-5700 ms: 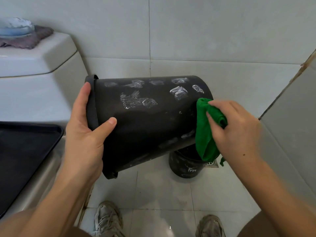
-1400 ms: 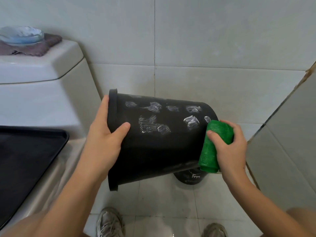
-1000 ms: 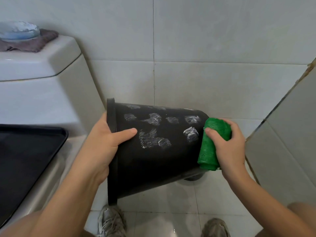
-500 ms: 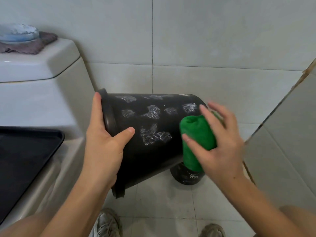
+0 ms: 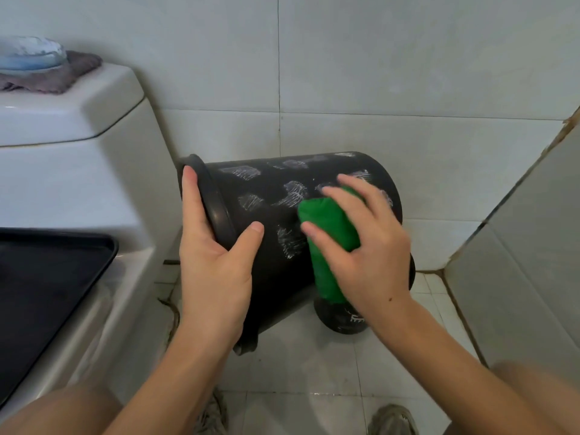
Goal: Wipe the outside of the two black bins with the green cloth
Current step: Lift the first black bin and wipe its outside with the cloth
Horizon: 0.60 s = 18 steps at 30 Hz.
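Left hand (image 5: 216,262) grips the tilted black bin's (image 5: 273,271) rim; right hand (image 5: 367,246) presses the green cloth (image 5: 329,233) against its side.

a white toilet tank (image 5: 72,171) stands at the left against the tiled wall (image 5: 376,58). on its lid, at the far left edge, a crumpled mauve cloth (image 5: 62,78) lies under a pale blue dish (image 5: 29,56). a black tray (image 5: 40,290) lies below the tank. two worn sneakers (image 5: 392,419) stand on the tiled floor (image 5: 314,368).
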Tool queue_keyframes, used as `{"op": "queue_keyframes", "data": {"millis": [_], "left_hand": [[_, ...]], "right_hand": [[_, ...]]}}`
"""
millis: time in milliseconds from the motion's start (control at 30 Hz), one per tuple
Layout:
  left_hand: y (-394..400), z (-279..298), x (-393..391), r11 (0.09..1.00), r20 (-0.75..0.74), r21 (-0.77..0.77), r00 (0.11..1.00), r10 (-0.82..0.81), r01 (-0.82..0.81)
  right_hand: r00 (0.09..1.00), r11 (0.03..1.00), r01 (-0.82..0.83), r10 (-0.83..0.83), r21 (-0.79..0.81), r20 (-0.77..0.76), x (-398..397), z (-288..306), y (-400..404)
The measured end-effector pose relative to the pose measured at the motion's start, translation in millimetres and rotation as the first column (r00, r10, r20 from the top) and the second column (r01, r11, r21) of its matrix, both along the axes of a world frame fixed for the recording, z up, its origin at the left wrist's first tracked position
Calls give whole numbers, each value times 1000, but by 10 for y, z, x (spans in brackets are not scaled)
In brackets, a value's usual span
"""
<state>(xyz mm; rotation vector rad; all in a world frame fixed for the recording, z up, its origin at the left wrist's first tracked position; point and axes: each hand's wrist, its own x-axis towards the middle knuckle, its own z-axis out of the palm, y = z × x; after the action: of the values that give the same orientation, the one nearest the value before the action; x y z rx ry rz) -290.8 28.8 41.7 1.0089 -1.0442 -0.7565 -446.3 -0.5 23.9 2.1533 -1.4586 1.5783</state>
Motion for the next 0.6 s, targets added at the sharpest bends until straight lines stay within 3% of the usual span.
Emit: {"op": "queue_keyframes", "data": {"millis": [100,133,267,300,433,533,600], "left_hand": [[26,-6,-18,1000,17,2,1000,-1,1],[26,-6,-21,1000,7,6,1000,-6,5],[2,-8,-63,1000,-2,4,1000,13,-13],[5,-8,-79,1000,18,5,1000,21,-21],[43,-6,-96,999,71,19,997,27,-28],[44,-12,-90,999,67,27,997,27,-29],[52,-23,-95,999,72,27,997,26,-28]], "right_hand": [[967,977,-164,133,-133,-219,131,-63,210],[962,975,-179,145,-133,-231,117,-57,212],[999,1000,2,-2,9,36,-15,68,33],[999,1000,2,-3,17,33,3,77,47],[974,990,-107,87,-87,-210,52,-14,166],[1000,996,1,-2,94,3,-100,108,-29],[999,993,34,-38,114,31,-80,118,-19]]}}
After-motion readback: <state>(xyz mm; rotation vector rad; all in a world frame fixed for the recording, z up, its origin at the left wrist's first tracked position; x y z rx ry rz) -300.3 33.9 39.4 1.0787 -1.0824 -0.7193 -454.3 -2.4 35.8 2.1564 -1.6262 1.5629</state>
